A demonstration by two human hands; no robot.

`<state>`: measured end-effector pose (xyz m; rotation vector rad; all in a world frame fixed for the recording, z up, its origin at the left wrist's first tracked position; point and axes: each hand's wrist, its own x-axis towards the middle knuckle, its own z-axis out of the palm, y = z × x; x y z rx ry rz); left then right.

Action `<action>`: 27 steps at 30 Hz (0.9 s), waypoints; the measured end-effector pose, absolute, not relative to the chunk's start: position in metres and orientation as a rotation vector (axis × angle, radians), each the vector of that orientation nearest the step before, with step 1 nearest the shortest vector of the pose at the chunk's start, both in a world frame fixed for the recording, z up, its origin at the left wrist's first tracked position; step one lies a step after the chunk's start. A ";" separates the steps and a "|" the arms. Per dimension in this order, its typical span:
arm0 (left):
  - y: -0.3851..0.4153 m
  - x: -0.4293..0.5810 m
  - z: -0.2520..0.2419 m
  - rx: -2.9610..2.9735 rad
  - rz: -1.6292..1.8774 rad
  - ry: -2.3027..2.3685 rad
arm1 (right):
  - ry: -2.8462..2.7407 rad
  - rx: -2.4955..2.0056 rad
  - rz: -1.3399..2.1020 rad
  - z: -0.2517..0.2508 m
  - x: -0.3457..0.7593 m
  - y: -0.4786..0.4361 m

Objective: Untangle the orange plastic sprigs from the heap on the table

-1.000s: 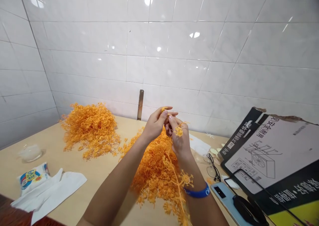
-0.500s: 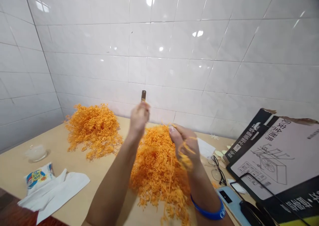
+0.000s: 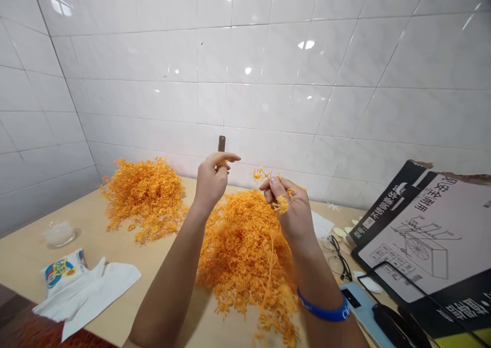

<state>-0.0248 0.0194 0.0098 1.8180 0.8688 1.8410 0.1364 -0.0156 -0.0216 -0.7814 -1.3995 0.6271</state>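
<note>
My left hand (image 3: 212,179) is raised above the table with its index finger stretched to the right. Its other fingers are curled round a flat, dark tool (image 3: 221,143), whose end sticks up past the knuckles; the rest is hidden. To the right, my right hand (image 3: 293,205) pinches an orange sprig (image 3: 263,174) between thumb and forefinger. More yellow-orange pieces (image 3: 281,205) hang at its fingers. Below both hands spreads a large heap of tangled orange sprigs (image 3: 245,246). A second orange pile (image 3: 143,194) lies further back on the left.
A glass bowl (image 3: 59,234), a printed packet (image 3: 65,270) and white tissue (image 3: 103,292) lie at the left. On the right are eyeglasses (image 3: 343,261), a light blue phone (image 3: 360,302) and a large printed carton (image 3: 418,240). White tiled walls (image 3: 284,108) stand behind the table.
My left index finger has stretched out to the right. My right hand has risen slightly, and the sprig in its pinch now stands out above the heap. The view has shifted a little.
</note>
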 end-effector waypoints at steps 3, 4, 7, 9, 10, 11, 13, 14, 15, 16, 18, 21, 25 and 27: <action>0.022 -0.020 0.008 1.817 1.821 0.889 | -1.351 -0.724 0.767 -0.022 0.134 -0.016; 0.022 -0.019 0.008 1.795 1.781 0.906 | -1.331 -0.702 0.825 -0.022 0.132 -0.017; 0.021 -0.015 0.006 1.725 1.618 0.859 | -1.286 -0.656 0.960 -0.021 0.128 -0.016; 0.019 -0.012 0.005 1.708 1.505 0.741 | -1.271 -0.648 0.994 -0.021 0.125 -0.015; 0.017 -0.010 0.005 1.714 1.438 0.675 | -1.265 -0.646 0.998 -0.021 0.123 -0.014; 0.016 -0.007 0.004 1.718 1.379 0.614 | -1.256 -0.645 1.000 -0.021 0.122 -0.014; 0.014 -0.001 0.003 1.675 1.299 0.511 | -1.232 -0.613 0.977 -0.022 0.118 -0.016; 0.014 0.002 0.002 1.617 1.274 0.472 | -1.230 -0.586 0.947 -0.023 0.116 -0.018; 0.016 0.003 0.002 1.531 1.279 0.452 | -1.241 -0.552 0.911 -0.024 0.113 -0.023; 0.019 0.004 0.002 1.419 1.329 0.461 | -1.263 -0.518 0.868 -0.025 0.111 -0.028; 0.027 -0.001 0.003 1.183 1.506 0.534 | -1.336 -0.451 0.761 -0.025 0.108 -0.043; 0.036 -0.024 0.009 0.968 1.788 0.629 | -1.460 -0.451 0.568 -0.022 0.111 -0.060; 0.027 -0.053 0.018 1.171 1.942 0.622 | -1.684 -0.699 0.317 -0.016 0.125 -0.047; 0.019 -0.059 0.020 1.356 1.955 0.673 | -1.794 -0.811 0.245 -0.019 0.130 -0.029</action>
